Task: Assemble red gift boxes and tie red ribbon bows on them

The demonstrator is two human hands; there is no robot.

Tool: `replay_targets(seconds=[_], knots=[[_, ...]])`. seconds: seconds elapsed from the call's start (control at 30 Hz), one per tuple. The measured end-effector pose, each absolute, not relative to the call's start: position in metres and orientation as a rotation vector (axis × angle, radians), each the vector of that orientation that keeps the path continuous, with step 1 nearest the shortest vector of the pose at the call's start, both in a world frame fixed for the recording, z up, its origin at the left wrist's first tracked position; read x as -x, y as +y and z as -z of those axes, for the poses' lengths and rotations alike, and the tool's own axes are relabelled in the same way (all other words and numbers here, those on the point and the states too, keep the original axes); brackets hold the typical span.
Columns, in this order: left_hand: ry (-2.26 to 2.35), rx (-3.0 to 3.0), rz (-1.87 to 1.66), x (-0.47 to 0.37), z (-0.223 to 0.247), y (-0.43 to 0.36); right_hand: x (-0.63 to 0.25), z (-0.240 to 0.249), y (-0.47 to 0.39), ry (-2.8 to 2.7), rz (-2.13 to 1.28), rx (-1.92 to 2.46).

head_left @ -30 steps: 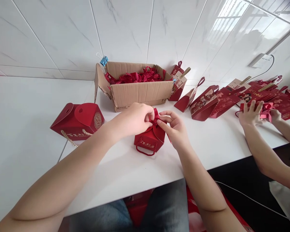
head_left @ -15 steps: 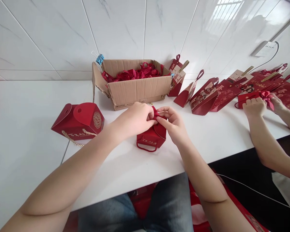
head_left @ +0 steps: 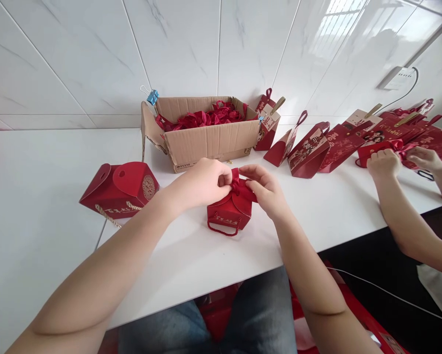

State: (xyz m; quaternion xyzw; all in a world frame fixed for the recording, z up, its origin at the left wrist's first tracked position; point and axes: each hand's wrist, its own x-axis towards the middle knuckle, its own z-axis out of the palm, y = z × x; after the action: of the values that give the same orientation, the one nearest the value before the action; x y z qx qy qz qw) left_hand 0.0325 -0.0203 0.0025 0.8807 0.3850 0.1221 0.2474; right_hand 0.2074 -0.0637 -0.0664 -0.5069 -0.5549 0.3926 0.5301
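Note:
A small red gift box (head_left: pixel 229 215) with a red cord handle stands on the white table in front of me. On its top sits a red ribbon (head_left: pixel 236 185) gathered in a knot with loops. My left hand (head_left: pixel 210 181) pinches the ribbon from the left, thumb against curled fingers. From the right, my right hand (head_left: pixel 263 189) grips the ribbon's other side between thumb and fingers. Parts of the ribbon are hidden behind my fingers. To the left stands a larger red gift box (head_left: pixel 119 189) with a cream rope handle.
Behind the small box is a cardboard box (head_left: pixel 213 142) of red ribbons, with a blue binder clip (head_left: pixel 153 97) on its corner. Several red gift boxes (head_left: pixel 309 150) line the wall to the right. A co-worker's hands (head_left: pixel 385 163) handle a red ribbon at far right.
My hands have moved slightly apart, and the ribbon's knot and loops now show between them. The view has tilted up slightly. The co-worker's right-side hand has shifted at their ribbon.

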Motion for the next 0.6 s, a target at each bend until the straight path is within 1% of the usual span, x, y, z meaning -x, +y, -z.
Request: replay_targets(seconds=[0.1,0.33,0.5,0.6], knots=[[1.065,-2.407,-0.279,-0.028,-0.004,-0.019,-0.211,0.063,-0.066,-1.445,-1.022,1.247],[1.09,-2.403,-0.148,-0.02,-0.009,-0.02,-0.22,0.055,-0.07,-1.606,-0.849,1.388],[1.072,-2.388,-0.153,-0.021,-0.006,-0.019,-0.229,0.058,-0.068,-1.557,-0.655,1.248],[1.076,-2.391,-0.148,-0.022,-0.006,-0.019,-0.234,0.055,-0.072,-1.583,-0.639,1.103]])
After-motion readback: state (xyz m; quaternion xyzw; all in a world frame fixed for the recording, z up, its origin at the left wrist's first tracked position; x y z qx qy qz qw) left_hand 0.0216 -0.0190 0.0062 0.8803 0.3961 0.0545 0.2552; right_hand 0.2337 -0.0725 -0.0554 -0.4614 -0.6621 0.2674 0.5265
